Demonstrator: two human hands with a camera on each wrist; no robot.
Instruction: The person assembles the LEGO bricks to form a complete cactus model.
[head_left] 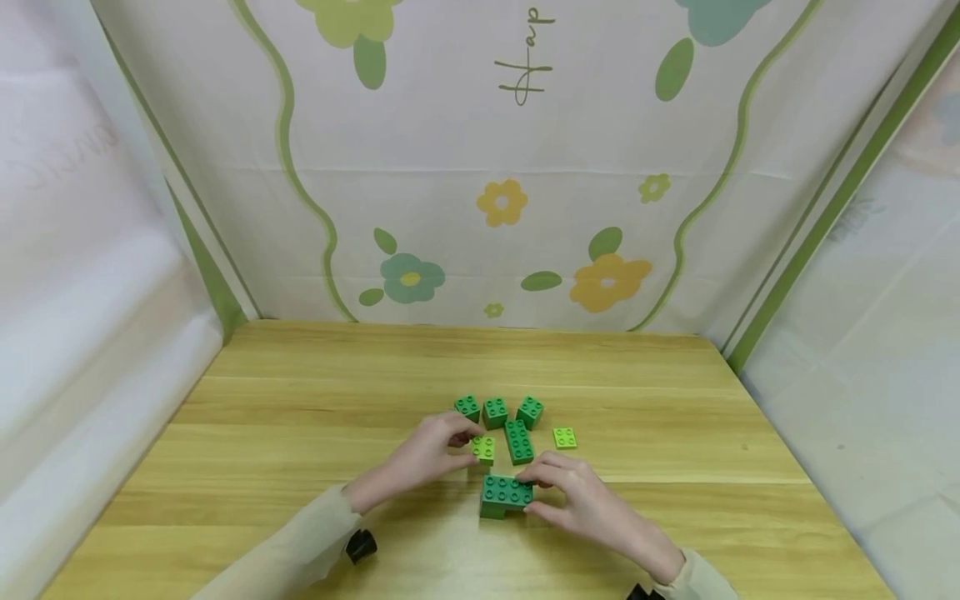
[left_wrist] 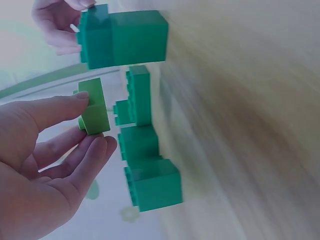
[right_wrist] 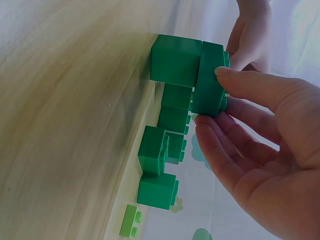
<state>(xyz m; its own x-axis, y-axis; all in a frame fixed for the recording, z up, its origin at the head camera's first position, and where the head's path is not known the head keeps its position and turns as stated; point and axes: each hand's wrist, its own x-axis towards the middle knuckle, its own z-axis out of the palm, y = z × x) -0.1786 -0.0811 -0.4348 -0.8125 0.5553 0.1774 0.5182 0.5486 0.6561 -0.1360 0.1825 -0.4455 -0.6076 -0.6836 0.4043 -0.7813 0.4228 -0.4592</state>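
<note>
My left hand [head_left: 427, 454] pinches a lime-green two-by-two toy building brick [head_left: 484, 450] between thumb and fingers. In the left wrist view that lime brick [left_wrist: 95, 106] is held up off the table. My right hand [head_left: 581, 493] grips the right end of a green two-by-four brick [head_left: 504, 485]. This long brick sits on top of a taller square green brick [head_left: 492, 511], under its left end, so its right end overhangs. The right wrist view shows the long brick [right_wrist: 208, 80] between thumb and fingertips, with the square brick [right_wrist: 176, 60] against its underside.
Behind the hands stand three square green bricks, at left [head_left: 467, 407], middle [head_left: 495, 412] and right [head_left: 530, 412]. Another two-by-four green brick [head_left: 518, 442] lies before them. A thin lime brick [head_left: 565, 438] is to the right. The wooden table [head_left: 300, 400] meets a patterned cloth [head_left: 420, 167].
</note>
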